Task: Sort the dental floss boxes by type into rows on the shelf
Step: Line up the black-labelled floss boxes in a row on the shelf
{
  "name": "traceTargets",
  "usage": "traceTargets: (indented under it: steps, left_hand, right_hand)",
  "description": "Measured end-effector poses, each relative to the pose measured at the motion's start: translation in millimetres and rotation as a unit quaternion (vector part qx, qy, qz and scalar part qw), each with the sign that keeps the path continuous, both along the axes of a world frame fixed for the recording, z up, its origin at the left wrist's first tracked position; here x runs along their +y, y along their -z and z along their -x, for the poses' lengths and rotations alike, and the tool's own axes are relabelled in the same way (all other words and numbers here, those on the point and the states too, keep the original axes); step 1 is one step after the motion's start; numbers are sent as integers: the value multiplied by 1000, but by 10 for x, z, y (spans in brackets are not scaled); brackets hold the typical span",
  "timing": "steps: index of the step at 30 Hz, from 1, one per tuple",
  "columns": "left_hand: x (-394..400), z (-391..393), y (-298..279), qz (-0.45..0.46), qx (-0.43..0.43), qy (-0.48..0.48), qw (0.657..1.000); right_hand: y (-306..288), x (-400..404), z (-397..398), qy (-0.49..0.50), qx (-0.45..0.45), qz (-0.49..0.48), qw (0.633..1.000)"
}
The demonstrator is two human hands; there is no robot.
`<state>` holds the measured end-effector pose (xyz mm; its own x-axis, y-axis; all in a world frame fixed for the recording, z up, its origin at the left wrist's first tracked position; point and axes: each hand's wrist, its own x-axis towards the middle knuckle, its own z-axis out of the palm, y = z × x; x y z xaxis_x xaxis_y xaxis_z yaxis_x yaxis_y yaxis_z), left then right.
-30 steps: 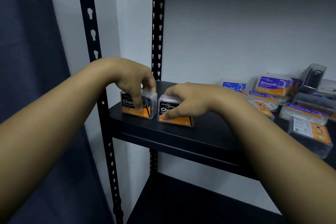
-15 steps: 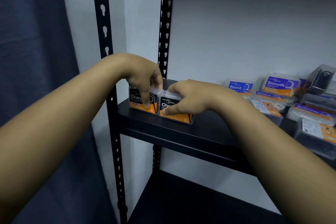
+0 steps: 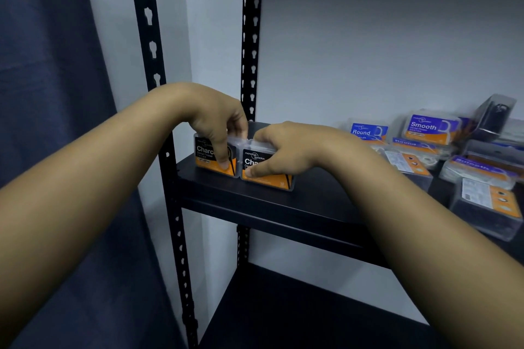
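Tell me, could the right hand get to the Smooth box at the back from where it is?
Probably yes: the Smooth box sits atop the pile, nothing covering it, but the right hand grips a Charcoal box and must release it first.

A black metal shelving unit (image 3: 283, 207) stands in a corner against pale grey-white walls (image 3: 368, 51), its slotted uprights (image 3: 147, 22) punched with keyhole holes. A dark blue curtain (image 3: 51, 93) hangs just left of the unit. The light is dim and cool, and a lower black shelf (image 3: 283, 314) lies in shadow below.
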<state>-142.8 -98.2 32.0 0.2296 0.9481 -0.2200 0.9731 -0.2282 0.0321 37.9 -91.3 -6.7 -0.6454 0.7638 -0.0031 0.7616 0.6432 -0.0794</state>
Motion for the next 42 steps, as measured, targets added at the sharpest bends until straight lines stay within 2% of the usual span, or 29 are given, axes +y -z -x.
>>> traceTargets:
  steps: [3,10,13,21,26,29,32,36,42]
  left_hand:
    - [-53,-40,-37,-5,-9,12,1000]
    - [-130,-304,-272,-105,-180,82,975]
    - [-88,-586,-318,-153,-174,89,969]
    - [38,-1711,-132,-174,-156,141,962]
    - [171,-2311,-2,-156,-143,135,968]
    - [278,-2581,23,-148,-115,118,975]
    - [369,-2750,32,-159,-92,91,979]
    - [496,-2839,123,-181,-106,53,976]
    - [550,-2802,364,-211,-116,-17,970]
  right_hand:
    - [-71,-36,-88,21,-5,12,1000]
    - [-480,-179,-679,88,50,29,994]
    - [-585,-176,-1037,127,57,16,990]
    - [-582,-153,-1974,248,29,20,968]
    - [-523,-181,-2477,290,-2,21,957]
    - [-521,-208,-2689,259,-2,48,965]
    - [-501,-212,-2816,183,7,66,981]
    - [-440,-178,-2918,107,-5,116,987]
    - [-396,-96,-3033,39,12,126,991]
